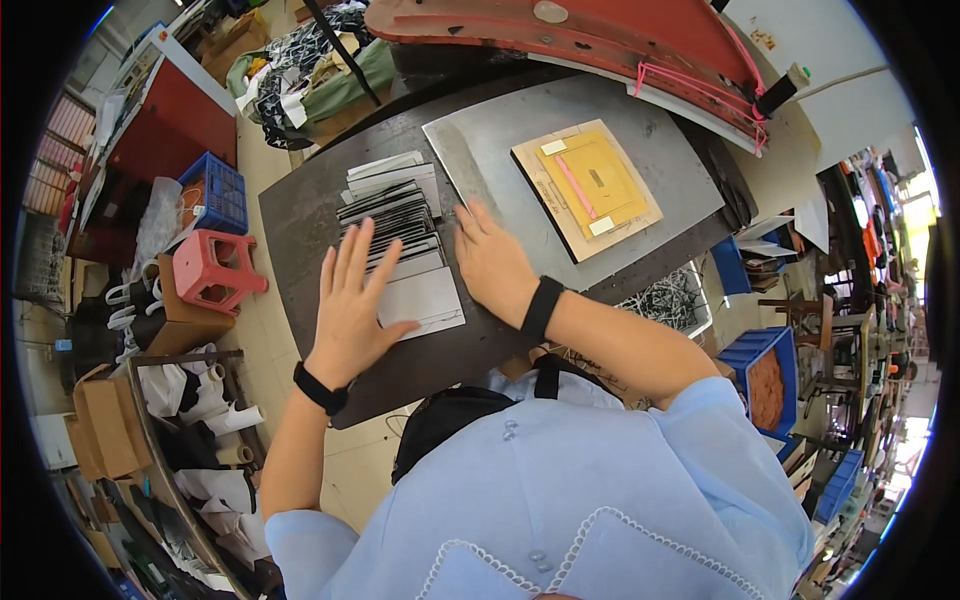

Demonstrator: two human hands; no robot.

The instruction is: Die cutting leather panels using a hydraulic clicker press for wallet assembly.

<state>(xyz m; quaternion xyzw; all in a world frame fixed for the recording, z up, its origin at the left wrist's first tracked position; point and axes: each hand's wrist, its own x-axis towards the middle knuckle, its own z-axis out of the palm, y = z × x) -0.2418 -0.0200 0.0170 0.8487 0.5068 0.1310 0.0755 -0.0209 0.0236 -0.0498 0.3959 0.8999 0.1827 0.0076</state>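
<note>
A row of overlapping grey-white sheets with dark edges (425, 297) lies fanned out on the dark table (300, 235). Over its left side is my left hand (352, 305), fingers spread and nothing gripped. My right hand (493, 262) is between the sheets' right side and the metal plate (480, 165), its fingers extended and loosely bent. Nothing shows in it; whether its fingertips touch the plate's edge I cannot tell. To its right, a wooden board (553, 208) rests on the plate, bearing a yellow panel (622, 185) with a pink strip (575, 185) and pale patches.
A red machine arm (560, 35) with pink cord overhangs the plate's far side. Left of the table stand a pink stool (212, 270), a blue crate (222, 190) and a cardboard box (180, 315). A blue bin (735, 360) is at the right, near a white-rimmed container of scraps (675, 300).
</note>
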